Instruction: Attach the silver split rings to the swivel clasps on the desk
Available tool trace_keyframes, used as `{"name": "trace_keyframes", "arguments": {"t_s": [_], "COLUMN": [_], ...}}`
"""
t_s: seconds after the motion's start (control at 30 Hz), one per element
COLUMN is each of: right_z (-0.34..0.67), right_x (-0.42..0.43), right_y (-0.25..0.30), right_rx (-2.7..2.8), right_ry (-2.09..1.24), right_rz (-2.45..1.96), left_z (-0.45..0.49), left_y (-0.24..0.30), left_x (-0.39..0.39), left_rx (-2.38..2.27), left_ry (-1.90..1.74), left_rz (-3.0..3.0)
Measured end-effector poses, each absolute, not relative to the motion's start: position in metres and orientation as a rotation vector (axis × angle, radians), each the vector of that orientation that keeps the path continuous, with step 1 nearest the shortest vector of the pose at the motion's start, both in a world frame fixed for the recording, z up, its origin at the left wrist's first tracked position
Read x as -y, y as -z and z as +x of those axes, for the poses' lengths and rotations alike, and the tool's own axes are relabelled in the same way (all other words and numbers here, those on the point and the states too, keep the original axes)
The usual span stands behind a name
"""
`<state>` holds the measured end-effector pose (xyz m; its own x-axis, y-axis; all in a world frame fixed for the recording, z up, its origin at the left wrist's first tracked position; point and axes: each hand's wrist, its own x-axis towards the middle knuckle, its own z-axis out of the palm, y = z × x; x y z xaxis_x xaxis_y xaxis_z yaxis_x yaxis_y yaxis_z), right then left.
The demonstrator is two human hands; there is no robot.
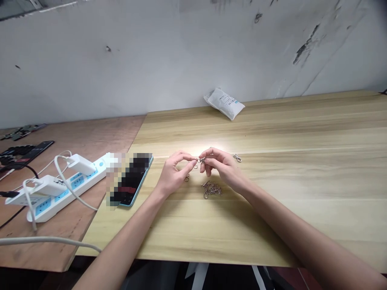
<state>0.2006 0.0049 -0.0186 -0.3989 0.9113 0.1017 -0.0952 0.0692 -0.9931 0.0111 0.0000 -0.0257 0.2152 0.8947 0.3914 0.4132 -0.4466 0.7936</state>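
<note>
My left hand (177, 171) pinches a small metal ring (198, 160) between thumb and forefinger above the table. Close beside it, my right hand (222, 167) holds a small metal clasp (202, 160) in its fingertips. Ring and clasp meet or nearly meet; I cannot tell whether they are linked. Below my hands lies a small heap of metal clasps (211, 189). Loose split rings (186, 177) rest by my left fingers, partly hidden. To the right of my right hand lies a clasp with a ring (237, 158).
A phone (133, 181), partly blurred out, lies left of my left hand. Farther left, a white power strip (69, 189) with chargers and cables sits on a reddish board (115, 129). A white plastic packet (225, 104) lies against the wall at the back of the wooden table (302, 169).
</note>
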Motion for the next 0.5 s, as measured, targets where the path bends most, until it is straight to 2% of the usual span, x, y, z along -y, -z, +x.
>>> {"name": "trace_keyframes", "arguments": {"t_s": [0.5], "right_z": [0.198], "right_x": [-0.003], "right_y": [0.033], "right_rx": [1.781], "right_ry": [-1.498], "right_rz": [-0.888], "left_z": [0.009], "left_y": [0.027], "left_x": [0.000], "left_rx": [-1.134], "left_ry": [-1.039], "left_rz": [1.810]}}
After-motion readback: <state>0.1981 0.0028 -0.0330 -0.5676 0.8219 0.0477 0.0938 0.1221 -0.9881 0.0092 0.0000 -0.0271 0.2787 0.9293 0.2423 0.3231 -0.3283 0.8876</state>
